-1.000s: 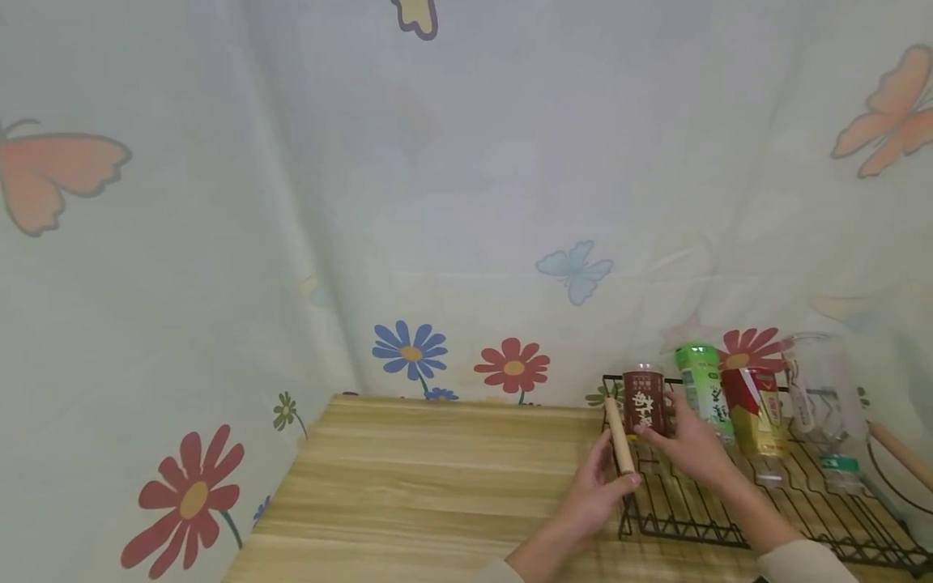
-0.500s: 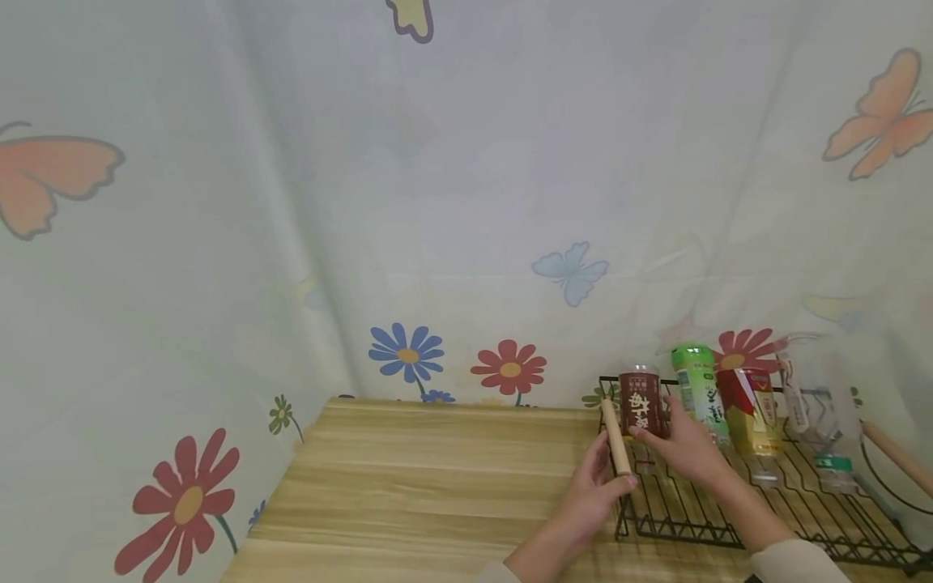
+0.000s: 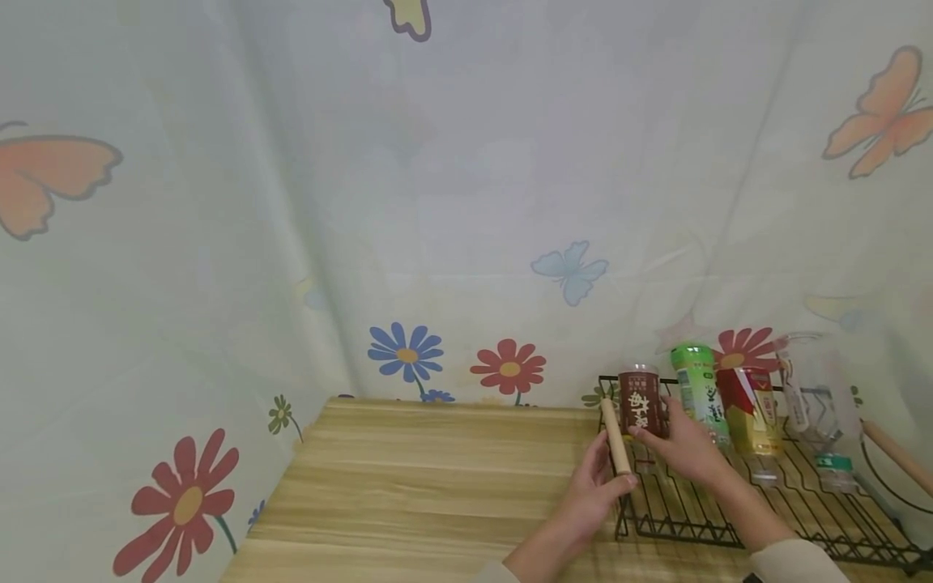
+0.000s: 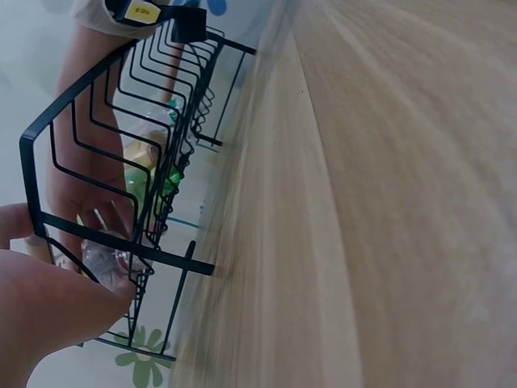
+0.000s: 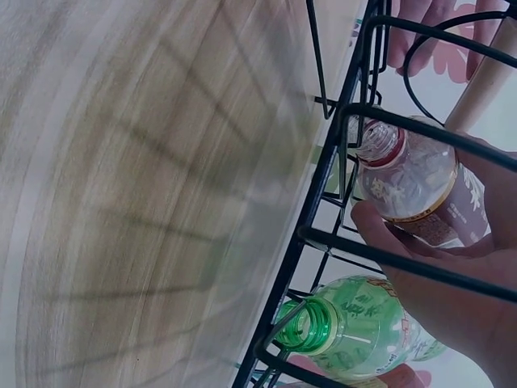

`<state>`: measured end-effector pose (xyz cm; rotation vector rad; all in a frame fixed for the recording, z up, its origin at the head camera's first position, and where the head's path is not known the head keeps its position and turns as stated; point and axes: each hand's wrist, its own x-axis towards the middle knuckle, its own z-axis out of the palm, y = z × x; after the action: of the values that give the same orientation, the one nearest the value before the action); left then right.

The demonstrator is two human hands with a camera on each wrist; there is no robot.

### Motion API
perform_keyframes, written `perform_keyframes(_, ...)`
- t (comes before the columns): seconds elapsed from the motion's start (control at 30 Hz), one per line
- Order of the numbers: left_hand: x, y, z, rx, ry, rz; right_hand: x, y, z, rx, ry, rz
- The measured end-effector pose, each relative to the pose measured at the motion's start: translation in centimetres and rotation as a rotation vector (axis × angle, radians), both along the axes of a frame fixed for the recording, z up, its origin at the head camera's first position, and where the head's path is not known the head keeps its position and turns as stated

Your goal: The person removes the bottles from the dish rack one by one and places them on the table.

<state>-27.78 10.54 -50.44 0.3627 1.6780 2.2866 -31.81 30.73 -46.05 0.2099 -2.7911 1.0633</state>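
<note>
My right hand [image 3: 685, 441] grips a plastic bottle with a dark red label [image 3: 640, 401], which stands upside down at the left end of a black wire dish rack [image 3: 692, 530]. In the right wrist view, the clear neck of this bottle [image 5: 384, 145] points at the rack's floor. My left hand [image 3: 589, 495] holds the rack's left end beside its wooden handle [image 3: 616, 437], thumb at the handle's near end. Right of the gripped bottle, a green bottle [image 3: 701, 389] is also inverted, its open mouth in among the wires.
A red and gold bottle [image 3: 754, 413] and a clear bottle [image 3: 812, 397] stand inverted farther right. Another wooden handle [image 3: 900, 457] is at the rack's right end. The wooden table [image 3: 437, 478] reaches left to a flowered curtain [image 3: 466, 202] behind it.
The view has shifted slightly, moving the whole scene a little left in the frame. Both hands and the bottles keep their places on the rack.
</note>
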Motion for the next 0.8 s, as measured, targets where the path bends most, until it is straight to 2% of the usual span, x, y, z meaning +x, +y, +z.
perform_keyframes(0.5,0.08,-0.62,0.02,0.008,0.018,-0.011,-0.20,-0.25,-0.11,0.036,-0.027,-0.031)
perform_keyframes(0.8,0.25,-0.29,0.16,-0.009,0.026,0.003,0.13,0.40,0.73,-0.027,0.019,-0.055)
